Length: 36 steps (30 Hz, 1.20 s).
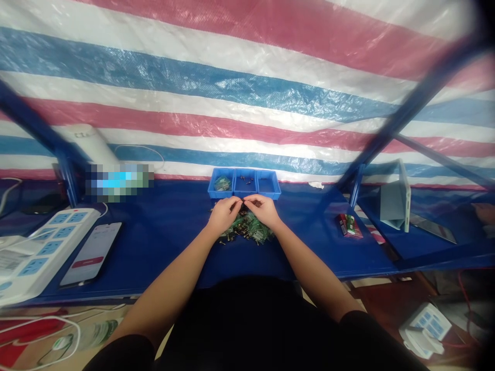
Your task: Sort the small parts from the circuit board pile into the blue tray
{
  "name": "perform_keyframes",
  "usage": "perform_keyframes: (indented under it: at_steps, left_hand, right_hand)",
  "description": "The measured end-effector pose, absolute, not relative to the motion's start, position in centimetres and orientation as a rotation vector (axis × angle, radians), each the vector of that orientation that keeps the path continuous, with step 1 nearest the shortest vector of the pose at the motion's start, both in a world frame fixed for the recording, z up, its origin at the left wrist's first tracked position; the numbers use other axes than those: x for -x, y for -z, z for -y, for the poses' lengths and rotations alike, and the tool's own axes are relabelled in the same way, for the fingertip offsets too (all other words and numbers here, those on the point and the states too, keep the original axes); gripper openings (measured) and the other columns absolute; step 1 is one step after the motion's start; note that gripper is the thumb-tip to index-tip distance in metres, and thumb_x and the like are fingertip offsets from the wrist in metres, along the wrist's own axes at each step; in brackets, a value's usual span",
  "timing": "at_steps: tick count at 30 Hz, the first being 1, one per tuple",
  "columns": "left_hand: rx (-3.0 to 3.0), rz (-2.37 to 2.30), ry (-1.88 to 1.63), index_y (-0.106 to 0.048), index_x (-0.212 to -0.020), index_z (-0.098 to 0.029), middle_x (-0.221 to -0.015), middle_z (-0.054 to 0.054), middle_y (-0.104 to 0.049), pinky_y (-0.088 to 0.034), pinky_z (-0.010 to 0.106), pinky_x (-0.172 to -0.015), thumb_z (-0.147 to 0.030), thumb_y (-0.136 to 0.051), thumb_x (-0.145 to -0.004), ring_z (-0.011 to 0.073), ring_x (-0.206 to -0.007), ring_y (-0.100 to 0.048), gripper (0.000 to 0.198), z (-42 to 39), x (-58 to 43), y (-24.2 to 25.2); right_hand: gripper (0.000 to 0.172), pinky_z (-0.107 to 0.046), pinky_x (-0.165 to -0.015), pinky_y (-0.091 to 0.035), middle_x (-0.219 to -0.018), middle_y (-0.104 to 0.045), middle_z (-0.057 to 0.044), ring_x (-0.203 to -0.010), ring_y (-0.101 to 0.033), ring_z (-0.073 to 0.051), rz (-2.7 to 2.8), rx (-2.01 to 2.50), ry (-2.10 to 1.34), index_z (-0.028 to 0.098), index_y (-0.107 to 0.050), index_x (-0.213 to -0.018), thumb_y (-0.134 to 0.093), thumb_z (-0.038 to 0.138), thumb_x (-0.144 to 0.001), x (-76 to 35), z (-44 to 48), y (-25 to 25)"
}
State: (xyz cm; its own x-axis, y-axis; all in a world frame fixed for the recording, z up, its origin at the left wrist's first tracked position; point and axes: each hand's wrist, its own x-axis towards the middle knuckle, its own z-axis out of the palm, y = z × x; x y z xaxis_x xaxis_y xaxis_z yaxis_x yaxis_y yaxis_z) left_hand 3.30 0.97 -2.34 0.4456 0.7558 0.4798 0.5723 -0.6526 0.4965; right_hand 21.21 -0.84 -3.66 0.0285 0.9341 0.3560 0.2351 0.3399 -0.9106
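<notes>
Fingertips (236, 199) of the bare left hand (223, 214) and the bare right hand (264, 210) come together over a loose heap of small green, dark and brassy pieces (249, 226) on a blue tabletop (162, 226). Each hand is curled, its thumb and forefinger pinching a tiny dark piece (243, 201) between them, too small to identify. The heap lies right beneath the fingers, spreading toward the body.

Just beyond the hands stands a row of three open blue plastic bins (217, 196), side by side. The left bin holds green pieces (223, 183); a few small dark bits (248, 181) lie in the middle one. A crumpled white scrap (316, 185) lies to the right of the bins, and nearer, a small red-and-green box (350, 225).

On the left, a light-screened smartphone (92, 253) lies beside a white power strip with blue sockets (50, 247). Behind everything hangs a red, white and blue striped plastic sheet (232, 67).
</notes>
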Motion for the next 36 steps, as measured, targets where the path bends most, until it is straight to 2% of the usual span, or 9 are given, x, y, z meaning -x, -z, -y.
perform_keyframes:
  at_steps: [6,11,15,19,24,32,36]
  left_hand:
    - [-2.298,-1.197,-1.101,-0.061,-0.111,-0.024,-0.080,0.000,-0.067,-0.045,0.025,-0.068,-0.040,-0.048,-0.093,0.0149,-0.073,-0.060,0.027,-1.07,-3.34,2.70]
    - [-2.296,-1.149,-1.089,-0.062,-0.100,-0.022,-0.077,0.000,-0.066,-0.044,0.025,-0.067,-0.038,-0.045,-0.094,0.0148,-0.072,-0.060,0.024,-1.17,-3.35,2.83]
    - [-2.255,-1.129,-1.062,-0.059,-0.100,-0.022,-0.077,0.000,-0.066,-0.044,0.025,-0.067,-0.038,-0.041,-0.096,0.0146,-0.071,-0.061,0.024,-1.14,-3.34,2.77]
    - [-2.239,-1.138,-1.057,-0.058,-0.098,-0.022,-0.078,0.000,-0.066,-0.044,0.025,-0.067,-0.039,-0.041,-0.096,0.0148,-0.071,-0.061,0.024,-1.11,-3.33,2.77]
    - [-2.191,-1.144,-1.076,-0.056,-0.109,-0.022,-0.076,0.000,-0.066,-0.045,0.025,-0.065,-0.041,-0.046,-0.093,0.0155,-0.068,-0.062,0.026,-1.13,-3.33,3.04]
    - [-2.225,-1.131,-1.053,-0.058,-0.098,-0.022,-0.077,0.000,-0.065,-0.043,0.024,-0.064,-0.040,-0.041,-0.095,0.0143,-0.068,-0.060,0.025,-1.04,-3.27,2.69]
    - [-2.222,-1.148,-1.050,-0.059,-0.100,-0.022,-0.077,0.001,-0.065,-0.044,0.024,-0.064,-0.041,-0.042,-0.095,0.0145,-0.068,-0.060,0.026,-0.96,-3.29,2.64]
  right_hand:
    - [0.025,-0.033,-0.077,-0.056,-0.088,-0.073,-0.006,-0.079,-0.069,-0.019,1.445,1.107,-0.782,0.020,-0.073,-0.094,-0.067,0.039,-0.079,-21.30,0.72,3.69]
    - [0.025,-0.032,-0.075,-0.057,-0.086,-0.073,-0.005,-0.077,-0.069,-0.019,1.450,1.118,-0.792,0.020,-0.072,-0.095,-0.068,0.039,-0.078,-21.19,0.66,3.86]
    - [0.031,-0.032,-0.074,-0.057,-0.086,-0.073,-0.005,-0.075,-0.068,-0.018,1.452,1.129,-0.773,0.021,-0.070,-0.103,-0.068,0.038,-0.078,-21.10,0.79,3.79]
    - [0.026,-0.033,-0.075,-0.057,-0.090,-0.074,-0.007,-0.079,-0.069,-0.019,1.447,1.129,-0.753,0.020,-0.072,-0.096,-0.070,0.037,-0.076,-21.10,0.84,3.73]
    - [0.026,-0.034,-0.077,-0.058,-0.091,-0.074,-0.007,-0.081,-0.070,-0.020,1.421,1.127,-0.757,0.019,-0.073,-0.094,-0.070,0.037,-0.076,-21.20,0.75,3.70]
    - [0.030,-0.033,-0.077,-0.058,-0.091,-0.074,-0.006,-0.080,-0.069,-0.019,1.426,1.147,-0.763,0.020,-0.072,-0.101,-0.069,0.038,-0.076,-21.16,0.83,3.78]
    - [0.027,-0.033,-0.077,-0.058,-0.091,-0.074,-0.006,-0.081,-0.069,-0.019,1.424,1.139,-0.761,0.020,-0.073,-0.097,-0.069,0.037,-0.076,-21.18,0.83,3.70]
